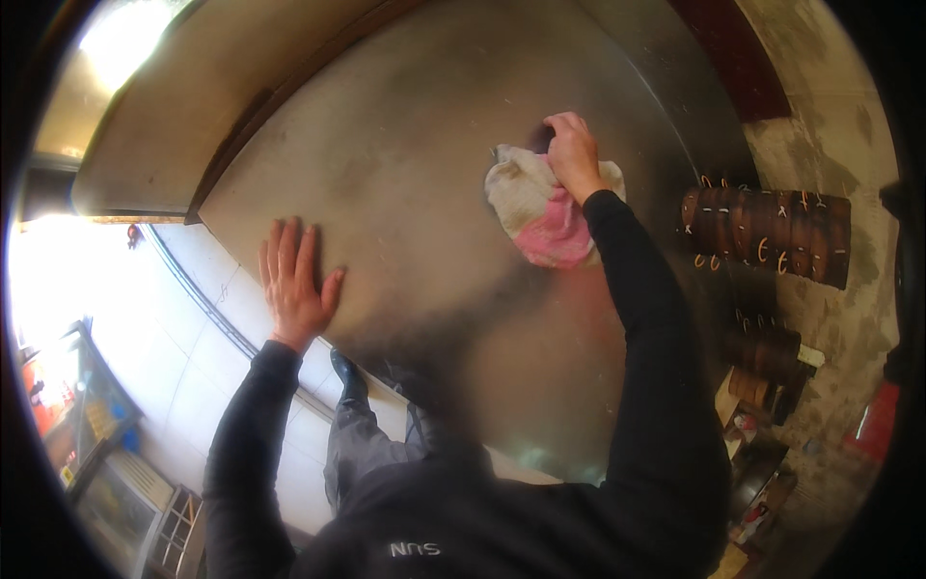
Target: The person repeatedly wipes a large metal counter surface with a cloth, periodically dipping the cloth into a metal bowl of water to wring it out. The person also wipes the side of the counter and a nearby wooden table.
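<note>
A broad, smooth surface (405,181) with dull smudges and reflections fills the middle of the view. My left hand (293,282) rests flat near its left edge, fingers spread, holding nothing. My right hand (575,155) is further over to the right, its fingers curled on a crumpled pink and off-white cloth (553,224) with greyish stains. The cloth lies bunched on the surface beneath the hand. The right fingertips are partly hidden from view.
Stacked dark round containers (767,231) with light ties stand at the right, with a smaller stack (763,354) below. White floor tiles (188,347) and a glass-fronted cabinet (116,499) show at the left. A brown-edged panel (173,101) borders the surface at upper left.
</note>
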A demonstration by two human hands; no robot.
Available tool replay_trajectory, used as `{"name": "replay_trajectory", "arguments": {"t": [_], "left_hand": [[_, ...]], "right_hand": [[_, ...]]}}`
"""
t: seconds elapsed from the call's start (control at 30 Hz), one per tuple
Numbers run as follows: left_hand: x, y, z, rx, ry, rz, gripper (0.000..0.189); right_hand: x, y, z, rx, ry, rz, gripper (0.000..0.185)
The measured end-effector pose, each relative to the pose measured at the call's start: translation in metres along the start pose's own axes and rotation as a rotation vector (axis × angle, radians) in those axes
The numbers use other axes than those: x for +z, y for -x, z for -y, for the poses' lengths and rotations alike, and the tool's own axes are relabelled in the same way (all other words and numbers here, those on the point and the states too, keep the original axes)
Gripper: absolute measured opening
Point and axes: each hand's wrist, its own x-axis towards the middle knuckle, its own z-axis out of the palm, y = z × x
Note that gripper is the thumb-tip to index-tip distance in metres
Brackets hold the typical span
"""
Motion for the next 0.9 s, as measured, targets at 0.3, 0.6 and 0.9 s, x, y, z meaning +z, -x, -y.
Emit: {"name": "replay_trajectory", "arguments": {"t": [0.3, 0.6, 0.9], "left_hand": [[0.002, 0.004, 0.002, 0.018, -0.015, 0.006, 0.065], [0.001, 0.004, 0.005, -0.015, -0.035, 0.043, 0.065], [0.001, 0.002, 0.003, -0.014, -0.026, 0.044, 0.065]], "right_hand": [[0.012, -0.014, 0.012, 0.008, -0.075, 0.007, 0.029], [0.018, -0.025, 0.097, -0.182, -0.287, 0.102, 0.034], [0.015, -0.012, 0.131, -0.266, -0.248, 0.171, 0.029]]}}
